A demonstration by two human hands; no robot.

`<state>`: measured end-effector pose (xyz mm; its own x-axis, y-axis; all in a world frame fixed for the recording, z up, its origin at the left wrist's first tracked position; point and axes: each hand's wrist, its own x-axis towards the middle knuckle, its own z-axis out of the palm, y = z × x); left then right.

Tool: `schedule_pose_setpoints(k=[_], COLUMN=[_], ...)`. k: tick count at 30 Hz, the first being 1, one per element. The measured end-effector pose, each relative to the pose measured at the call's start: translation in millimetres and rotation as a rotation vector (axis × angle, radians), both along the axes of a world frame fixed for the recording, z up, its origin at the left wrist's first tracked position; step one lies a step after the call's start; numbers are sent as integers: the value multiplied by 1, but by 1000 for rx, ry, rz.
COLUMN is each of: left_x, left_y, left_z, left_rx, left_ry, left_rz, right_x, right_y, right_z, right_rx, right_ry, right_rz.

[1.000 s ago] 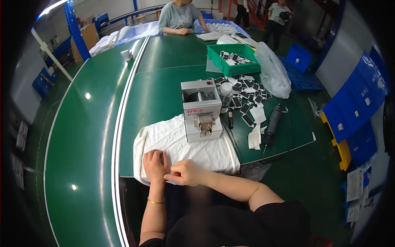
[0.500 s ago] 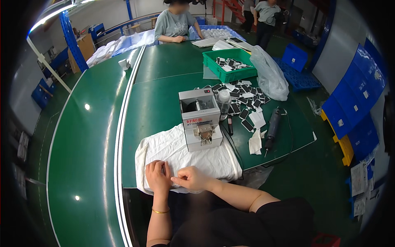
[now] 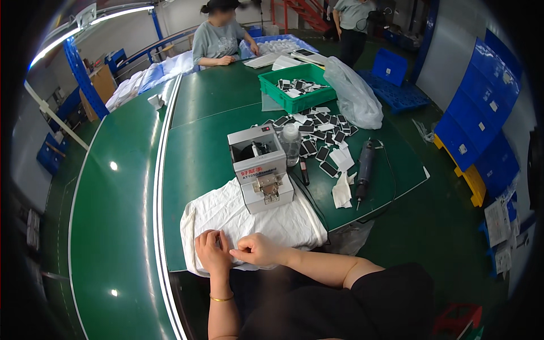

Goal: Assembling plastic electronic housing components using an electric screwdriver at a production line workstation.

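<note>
My left hand (image 3: 213,253) rests over the near left part of a white cloth (image 3: 212,212), its fingers curled. Close beside it, my right hand (image 3: 258,250) has its fingers folded in and its thumb pointing toward the left palm. Whatever lies within either hand is hidden or too small to make out. Just beyond the hands, a grey-white automatic screw feeder (image 3: 262,170) stands on the cloth, with a metal outlet piece on its front.
Right of the feeder are a clear bottle (image 3: 291,144), scattered small black-and-white panels (image 3: 323,153), a crumpled white scrap (image 3: 342,191) and a dark electric screwdriver (image 3: 364,173) with a cable. Farther back sit a green crate (image 3: 290,103) and plastic bag (image 3: 354,93). A person (image 3: 218,37) sits across the table.
The view has turned slightly, shifting the table and its things leftward. My hands stay close together over the cloth, with little change in their pose.
</note>
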<state>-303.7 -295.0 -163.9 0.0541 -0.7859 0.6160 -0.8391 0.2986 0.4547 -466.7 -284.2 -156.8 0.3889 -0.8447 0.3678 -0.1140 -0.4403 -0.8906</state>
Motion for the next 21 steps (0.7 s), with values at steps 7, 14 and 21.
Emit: schedule_pose_setpoints(k=[7, 14, 21], left_x=[1, -1, 2], left_y=[0, 0, 1], left_z=[-2, 2, -2], left_rx=[4, 3, 0], left_ry=[2, -25, -21], left_rz=[-9, -7, -7], right_x=[2, 1, 6], right_y=[2, -1, 0], right_z=[0, -6, -10], right_rx=[31, 19, 2], right_ry=[-16, -14, -49], right_rz=[-11, -35, -57])
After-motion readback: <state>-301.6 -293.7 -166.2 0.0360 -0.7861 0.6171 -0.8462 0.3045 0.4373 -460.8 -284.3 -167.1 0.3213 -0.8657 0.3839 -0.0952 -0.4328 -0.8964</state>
